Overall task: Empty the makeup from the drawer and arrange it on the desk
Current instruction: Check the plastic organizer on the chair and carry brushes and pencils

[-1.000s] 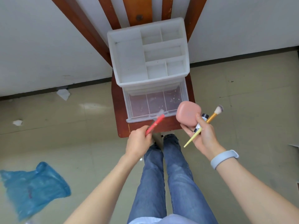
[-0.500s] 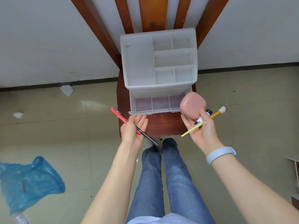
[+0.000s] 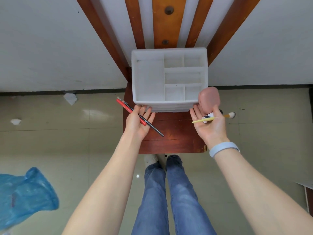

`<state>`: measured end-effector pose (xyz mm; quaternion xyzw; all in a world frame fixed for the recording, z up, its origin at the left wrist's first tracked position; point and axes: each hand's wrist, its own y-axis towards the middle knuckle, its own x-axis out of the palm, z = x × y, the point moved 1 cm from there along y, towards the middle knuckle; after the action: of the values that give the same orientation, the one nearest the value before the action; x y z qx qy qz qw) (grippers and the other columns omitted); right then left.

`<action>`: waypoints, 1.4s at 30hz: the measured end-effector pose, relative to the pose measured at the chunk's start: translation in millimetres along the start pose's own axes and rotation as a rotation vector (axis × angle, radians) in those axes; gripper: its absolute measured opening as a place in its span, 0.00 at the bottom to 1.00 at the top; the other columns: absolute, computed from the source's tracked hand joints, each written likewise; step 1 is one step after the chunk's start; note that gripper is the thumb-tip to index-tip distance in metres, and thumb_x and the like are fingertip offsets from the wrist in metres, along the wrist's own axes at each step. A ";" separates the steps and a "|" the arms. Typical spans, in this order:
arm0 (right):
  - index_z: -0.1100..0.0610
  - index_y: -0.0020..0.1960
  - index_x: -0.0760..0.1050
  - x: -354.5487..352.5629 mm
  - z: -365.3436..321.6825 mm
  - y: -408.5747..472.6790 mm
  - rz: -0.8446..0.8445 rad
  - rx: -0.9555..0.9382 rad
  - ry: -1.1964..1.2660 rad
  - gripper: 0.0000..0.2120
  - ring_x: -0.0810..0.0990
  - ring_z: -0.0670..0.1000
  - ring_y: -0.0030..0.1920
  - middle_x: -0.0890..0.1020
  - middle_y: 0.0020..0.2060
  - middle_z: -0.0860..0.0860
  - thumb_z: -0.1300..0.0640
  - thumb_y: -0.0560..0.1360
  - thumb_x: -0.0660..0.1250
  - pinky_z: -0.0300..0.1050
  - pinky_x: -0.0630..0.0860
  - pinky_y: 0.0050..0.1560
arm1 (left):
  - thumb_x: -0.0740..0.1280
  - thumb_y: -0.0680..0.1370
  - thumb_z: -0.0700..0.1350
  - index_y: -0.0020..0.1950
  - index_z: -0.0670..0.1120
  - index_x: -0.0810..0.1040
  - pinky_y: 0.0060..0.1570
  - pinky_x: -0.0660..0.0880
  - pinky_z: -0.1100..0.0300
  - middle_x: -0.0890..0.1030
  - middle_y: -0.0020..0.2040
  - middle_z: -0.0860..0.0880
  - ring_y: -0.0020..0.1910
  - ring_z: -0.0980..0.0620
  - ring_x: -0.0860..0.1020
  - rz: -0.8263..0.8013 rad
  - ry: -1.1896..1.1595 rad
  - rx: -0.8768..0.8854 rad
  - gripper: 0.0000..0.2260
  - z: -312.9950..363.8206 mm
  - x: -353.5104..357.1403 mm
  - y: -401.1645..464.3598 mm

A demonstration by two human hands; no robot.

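Note:
A white plastic organizer (image 3: 149, 78) with an open compartmented top stands on a dark wooden chair seat (image 3: 176, 133). Its drawer front (image 3: 171, 108) sits flush with the body. My left hand (image 3: 138, 122) is palm up with straight fingers touching the drawer front. Its thumb holds a red pencil (image 3: 122, 105) and a black pencil (image 3: 155, 130) across the palm. My right hand (image 3: 210, 126) is also palm up at the drawer's right corner. It grips a pink compact (image 3: 210, 98), a small white tube (image 3: 208, 116) and a yellow-handled brush (image 3: 230, 114).
The chair's slatted back (image 3: 166, 22) rises against a white wall. A blue plastic bag (image 3: 25, 194) lies on the tiled floor at lower left, with paper scraps (image 3: 70, 98) near the skirting. My legs in jeans (image 3: 169, 192) stand just before the seat.
The drawer, open a second ago, has been pushed shut. Both hands moved up to its front, and the left hand turned palm up with the pencils across it.

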<state>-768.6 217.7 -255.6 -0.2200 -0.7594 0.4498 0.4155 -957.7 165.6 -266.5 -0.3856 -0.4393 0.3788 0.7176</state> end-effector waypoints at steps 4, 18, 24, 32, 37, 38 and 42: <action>0.61 0.66 0.65 0.8 -5.4 -6.2 0.031 0.010 -0.094 0.20 0.77 0.59 0.60 0.75 0.61 0.62 0.54 0.78 0.62 0.55 0.76 0.56 | 0.57 0.81 0.46 0.62 0.43 0.70 0.52 0.75 0.51 0.78 0.55 0.48 0.55 0.46 0.77 -0.005 0.089 0.006 0.12 -1.4 -6.6 -2.2; 0.56 0.52 0.71 -6.9 43.6 -100.0 -0.394 -0.078 -1.432 0.04 0.79 0.50 0.48 0.79 0.47 0.53 0.58 0.78 0.60 0.44 0.80 0.45 | 0.59 0.79 0.39 0.39 0.45 0.73 0.18 0.56 0.68 0.63 0.23 0.55 0.17 0.59 0.59 0.309 0.590 0.328 0.10 -16.7 -94.7 -131.2; 0.53 0.52 0.71 -8.7 107.7 -153.2 -0.836 -0.157 -2.025 0.05 0.77 0.56 0.51 0.77 0.44 0.49 0.53 0.77 0.61 0.59 0.75 0.55 | 0.61 0.78 0.46 0.37 0.46 0.68 0.29 0.60 0.57 0.64 0.29 0.51 0.28 0.50 0.62 0.601 0.541 0.469 0.10 -39.8 -194.4 -216.8; 0.57 0.54 0.71 -142.4 213.5 -299.1 -1.521 0.053 -2.473 0.08 0.76 0.55 0.46 0.77 0.45 0.54 0.56 0.77 0.58 0.48 0.73 0.49 | 0.61 0.77 0.46 0.32 0.48 0.65 0.31 0.63 0.57 0.67 0.27 0.50 0.27 0.48 0.66 0.990 0.114 0.486 0.14 -194.7 -354.7 -373.4; 0.54 0.43 0.72 -306.6 231.4 -378.2 -1.851 0.344 -2.620 0.14 0.79 0.57 0.43 0.80 0.39 0.54 0.45 0.65 0.61 0.53 0.76 0.48 | 0.60 0.78 0.45 0.35 0.46 0.68 0.33 0.63 0.58 0.70 0.29 0.49 0.32 0.46 0.69 1.199 -0.043 0.329 0.12 -368.4 -429.9 -467.1; 0.53 0.40 0.72 -342.1 229.1 -405.2 -1.895 0.433 -2.623 0.11 0.79 0.53 0.38 0.80 0.35 0.52 0.46 0.65 0.63 0.50 0.76 0.43 | 0.60 0.78 0.45 0.36 0.45 0.69 0.33 0.63 0.58 0.70 0.30 0.49 0.33 0.45 0.70 1.236 -0.098 0.288 0.11 -407.4 -441.1 -486.0; 0.55 0.35 0.72 -469.2 223.9 -485.0 -2.155 0.699 -2.674 0.13 0.78 0.45 0.32 0.78 0.27 0.45 0.67 0.75 0.61 0.44 0.77 0.38 | 0.59 0.79 0.45 0.41 0.44 0.71 0.32 0.65 0.57 0.73 0.32 0.48 0.35 0.45 0.72 1.380 -0.367 0.177 0.09 -541.0 -472.2 -554.1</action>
<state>-673.1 -468.3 -94.8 -0.9181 0.2195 0.0185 0.3296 -499.6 -600.7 -106.7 -0.4458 -0.1768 0.8387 0.2579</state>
